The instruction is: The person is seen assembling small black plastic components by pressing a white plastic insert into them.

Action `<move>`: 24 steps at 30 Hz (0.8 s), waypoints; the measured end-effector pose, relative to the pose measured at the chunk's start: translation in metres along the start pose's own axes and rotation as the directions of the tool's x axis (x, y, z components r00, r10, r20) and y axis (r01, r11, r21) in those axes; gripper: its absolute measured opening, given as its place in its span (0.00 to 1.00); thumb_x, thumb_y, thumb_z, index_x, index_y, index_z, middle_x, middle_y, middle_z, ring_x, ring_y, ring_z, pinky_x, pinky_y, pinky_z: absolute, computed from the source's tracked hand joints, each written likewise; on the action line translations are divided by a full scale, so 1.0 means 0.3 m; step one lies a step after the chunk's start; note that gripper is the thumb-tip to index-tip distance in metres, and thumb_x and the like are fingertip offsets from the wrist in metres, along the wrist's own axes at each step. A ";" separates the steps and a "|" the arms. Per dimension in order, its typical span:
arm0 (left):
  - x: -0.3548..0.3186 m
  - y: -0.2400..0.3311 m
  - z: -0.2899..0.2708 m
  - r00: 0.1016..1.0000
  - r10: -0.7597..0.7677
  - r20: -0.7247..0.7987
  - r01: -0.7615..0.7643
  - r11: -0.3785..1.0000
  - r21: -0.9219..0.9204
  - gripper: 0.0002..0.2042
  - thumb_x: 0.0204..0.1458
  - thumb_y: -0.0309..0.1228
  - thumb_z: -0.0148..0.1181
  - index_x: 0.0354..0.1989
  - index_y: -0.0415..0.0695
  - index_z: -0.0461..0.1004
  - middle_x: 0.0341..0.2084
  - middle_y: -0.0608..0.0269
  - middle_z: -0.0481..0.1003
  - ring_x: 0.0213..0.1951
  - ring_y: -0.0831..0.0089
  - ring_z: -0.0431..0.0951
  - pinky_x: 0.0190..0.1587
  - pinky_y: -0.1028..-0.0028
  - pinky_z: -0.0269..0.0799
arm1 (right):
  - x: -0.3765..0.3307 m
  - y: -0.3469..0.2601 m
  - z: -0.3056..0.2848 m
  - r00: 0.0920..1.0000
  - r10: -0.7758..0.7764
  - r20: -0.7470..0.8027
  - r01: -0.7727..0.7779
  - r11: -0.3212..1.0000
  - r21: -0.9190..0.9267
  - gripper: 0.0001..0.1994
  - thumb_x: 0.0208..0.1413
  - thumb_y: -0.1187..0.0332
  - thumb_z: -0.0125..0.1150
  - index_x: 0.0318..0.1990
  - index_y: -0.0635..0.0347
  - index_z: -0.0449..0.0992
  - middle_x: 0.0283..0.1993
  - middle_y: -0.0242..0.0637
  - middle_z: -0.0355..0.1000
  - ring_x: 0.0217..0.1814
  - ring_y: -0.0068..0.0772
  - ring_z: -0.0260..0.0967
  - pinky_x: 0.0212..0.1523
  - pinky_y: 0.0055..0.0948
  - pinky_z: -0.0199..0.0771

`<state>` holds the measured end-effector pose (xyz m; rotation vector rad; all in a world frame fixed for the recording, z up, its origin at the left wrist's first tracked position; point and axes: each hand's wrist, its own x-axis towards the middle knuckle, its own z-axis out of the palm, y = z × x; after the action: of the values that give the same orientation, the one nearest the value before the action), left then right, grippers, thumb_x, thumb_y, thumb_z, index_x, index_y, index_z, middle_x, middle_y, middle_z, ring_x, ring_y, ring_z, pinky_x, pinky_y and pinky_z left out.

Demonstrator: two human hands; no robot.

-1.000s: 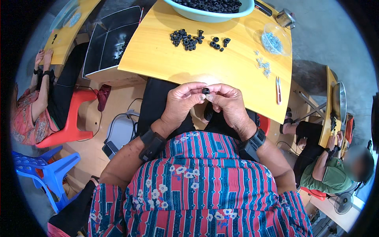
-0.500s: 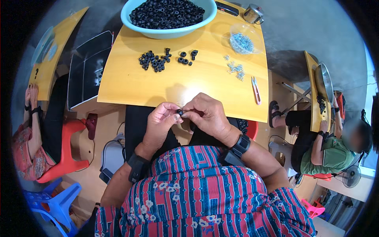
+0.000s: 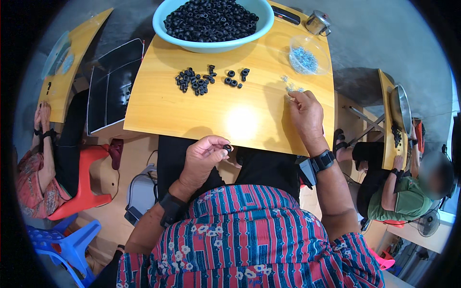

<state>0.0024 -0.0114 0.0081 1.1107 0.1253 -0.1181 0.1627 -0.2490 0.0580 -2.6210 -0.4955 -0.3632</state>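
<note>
"Along the near edge of the yellow worktop (image 3: 168,115), what was recorded?"

"Left hand (image 3: 204,156), one: fingers curled, thumb and forefinger pinched on a small hollow black piece (image 3: 227,148), which was held just off the edge, above the lap."

"And the right hand (image 3: 307,115)?"

"One, extended over the right side of the worktop: fingers bent, thumb and forefinger close together, just beside a scatter of small clear pieces (image 3: 291,88). Whether the fingertips had hold of anything could not be told."

"Loose black items?"

"Two lots. Larger cluster of hollow black pieces (image 3: 198,85), left of centre; smaller group (image 3: 234,83), near it, to the right."

"Containers?"

"Basin (image 3: 211,47), round, light blue, one, at the far side, heaped with more black pieces. Tub (image 3: 323,61), clear plastic, one, far right, holding small bluish-clear pieces. Mug (image 3: 317,23), metal, lidded, one, beyond the tub. Box (image 3: 108,91), open, dark inside, one, off the left side of the worktop."

"Anything else up there?"

"Case (image 3: 286,15), black, elongated, one, between basin and mug."
</note>
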 end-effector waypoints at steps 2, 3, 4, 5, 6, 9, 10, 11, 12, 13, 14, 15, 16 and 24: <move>0.005 0.006 0.003 1.000 -0.006 -0.002 0.006 1.000 0.016 0.09 0.51 0.19 0.53 0.41 0.36 0.70 0.34 0.59 0.74 0.36 0.77 0.75 0.42 0.76 0.74 | 0.011 0.003 0.009 1.000 -0.021 -0.008 0.021 1.000 -0.009 0.07 0.48 0.73 0.59 0.36 0.62 0.77 0.28 0.41 0.69 0.27 0.36 0.69 0.30 0.29 0.69; 0.004 0.005 0.008 1.000 -0.012 -0.008 0.012 1.000 0.028 0.09 0.51 0.19 0.53 0.41 0.36 0.70 0.34 0.60 0.74 0.36 0.77 0.75 0.42 0.76 0.74 | 0.014 -0.005 0.008 0.999 -0.044 -0.011 0.044 0.999 -0.020 0.08 0.47 0.74 0.59 0.36 0.62 0.77 0.28 0.41 0.69 0.27 0.37 0.69 0.30 0.29 0.70; 0.003 0.005 0.009 1.000 -0.017 -0.003 0.018 1.000 0.026 0.09 0.51 0.19 0.53 0.41 0.36 0.70 0.34 0.60 0.74 0.36 0.77 0.75 0.42 0.76 0.74 | 0.018 -0.015 0.005 0.999 -0.038 -0.009 0.038 0.999 -0.024 0.08 0.47 0.74 0.59 0.36 0.62 0.77 0.28 0.41 0.69 0.27 0.37 0.69 0.30 0.29 0.70; 0.001 0.006 0.005 1.000 -0.006 -0.006 0.006 1.000 0.020 0.09 0.51 0.19 0.53 0.41 0.36 0.70 0.34 0.60 0.74 0.37 0.77 0.75 0.43 0.75 0.74 | 0.025 -0.028 -0.002 0.998 -0.066 0.022 0.067 0.998 -0.017 0.08 0.47 0.74 0.60 0.36 0.62 0.77 0.28 0.41 0.69 0.28 0.38 0.69 0.31 0.29 0.70; 0.001 0.008 0.000 1.000 0.007 -0.010 -0.007 1.000 0.016 0.09 0.51 0.18 0.53 0.41 0.36 0.70 0.35 0.60 0.74 0.37 0.77 0.75 0.43 0.75 0.74 | 0.032 -0.038 -0.007 0.994 -0.096 0.051 0.097 0.995 -0.007 0.08 0.47 0.74 0.60 0.36 0.62 0.77 0.29 0.42 0.69 0.28 0.38 0.69 0.31 0.30 0.70; 0.005 0.007 0.000 1.000 -0.006 -0.011 0.006 1.000 0.023 0.10 0.50 0.18 0.53 0.42 0.36 0.70 0.34 0.60 0.74 0.38 0.77 0.75 0.43 0.75 0.74 | 0.034 -0.020 -0.001 0.998 0.050 0.039 -0.053 0.994 0.094 0.04 0.44 0.75 0.51 0.26 0.60 0.74 0.28 0.47 0.68 0.32 0.53 0.67 0.33 0.44 0.68; 0.006 0.006 0.000 1.000 -0.006 -0.014 0.007 0.999 0.032 0.10 0.50 0.17 0.53 0.41 0.36 0.70 0.34 0.61 0.74 0.38 0.77 0.75 0.43 0.76 0.74 | 0.033 -0.017 -0.001 0.998 0.052 0.038 -0.055 0.994 0.092 0.04 0.44 0.75 0.51 0.26 0.60 0.74 0.28 0.47 0.68 0.32 0.53 0.67 0.33 0.44 0.68; 0.008 0.006 0.001 1.000 -0.006 -0.011 0.006 0.999 0.031 0.10 0.50 0.17 0.53 0.41 0.36 0.70 0.34 0.61 0.74 0.38 0.77 0.75 0.43 0.76 0.74 | 0.032 -0.014 -0.003 0.998 0.042 0.037 -0.045 0.995 0.084 0.04 0.45 0.74 0.51 0.26 0.60 0.74 0.28 0.48 0.68 0.32 0.53 0.67 0.33 0.45 0.68; 0.006 0.009 0.003 1.000 -0.007 -0.012 0.008 1.000 0.022 0.10 0.50 0.17 0.54 0.42 0.36 0.70 0.34 0.61 0.74 0.38 0.77 0.75 0.43 0.76 0.74 | 0.030 -0.012 -0.004 0.999 0.031 0.036 -0.034 0.996 0.079 0.04 0.45 0.74 0.51 0.25 0.61 0.74 0.28 0.48 0.68 0.32 0.54 0.67 0.33 0.45 0.68; 0.003 0.012 0.004 1.000 -0.008 -0.013 0.008 1.000 0.013 0.10 0.49 0.17 0.54 0.42 0.36 0.70 0.34 0.61 0.74 0.38 0.77 0.75 0.43 0.76 0.74 | 0.026 -0.008 -0.006 0.999 0.030 0.036 -0.033 0.996 0.080 0.04 0.45 0.74 0.51 0.25 0.61 0.74 0.28 0.48 0.68 0.32 0.54 0.67 0.33 0.45 0.68; -0.002 0.012 0.006 1.000 -0.006 -0.015 0.006 1.000 0.014 0.10 0.49 0.17 0.54 0.42 0.36 0.70 0.34 0.61 0.74 0.38 0.77 0.75 0.43 0.76 0.74 | 0.019 -0.002 -0.008 0.999 -0.014 0.037 0.013 1.000 0.005 0.04 0.46 0.73 0.55 0.29 0.61 0.75 0.29 0.46 0.68 0.31 0.50 0.68 0.33 0.40 0.69; -0.005 0.011 0.003 1.000 -0.010 -0.011 0.011 1.000 0.029 0.11 0.49 0.17 0.54 0.42 0.35 0.70 0.34 0.61 0.74 0.38 0.77 0.75 0.43 0.76 0.74 | 0.024 -0.009 -0.007 0.997 -0.064 0.042 0.066 0.996 -0.064 0.05 0.47 0.73 0.59 0.33 0.62 0.77 0.30 0.44 0.69 0.31 0.47 0.69 0.33 0.35 0.71; -0.007 0.011 0.000 1.000 -0.015 -0.009 0.015 0.999 0.044 0.11 0.49 0.17 0.54 0.42 0.35 0.70 0.34 0.61 0.74 0.38 0.77 0.75 0.43 0.76 0.74 | 0.023 -0.019 -0.012 0.996 -0.073 0.041 0.075 0.996 -0.057 0.05 0.47 0.73 0.59 0.33 0.62 0.77 0.30 0.44 0.69 0.31 0.47 0.69 0.33 0.35 0.71; -0.013 0.024 0.007 0.999 -0.042 0.000 0.042 0.998 0.055 0.10 0.50 0.19 0.54 0.42 0.34 0.70 0.36 0.61 0.73 0.38 0.77 0.73 0.43 0.78 0.71 | -0.023 -0.042 0.021 0.965 -0.218 0.145 0.225 0.974 -0.033 0.02 0.51 0.76 0.52 0.33 0.62 0.69 0.35 0.47 0.66 0.36 0.53 0.68 0.35 0.45 0.67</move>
<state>-0.0003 -0.0100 0.0161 1.1635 0.1445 -0.1605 0.1527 -0.2375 0.0550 -2.6564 -0.8421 -0.2637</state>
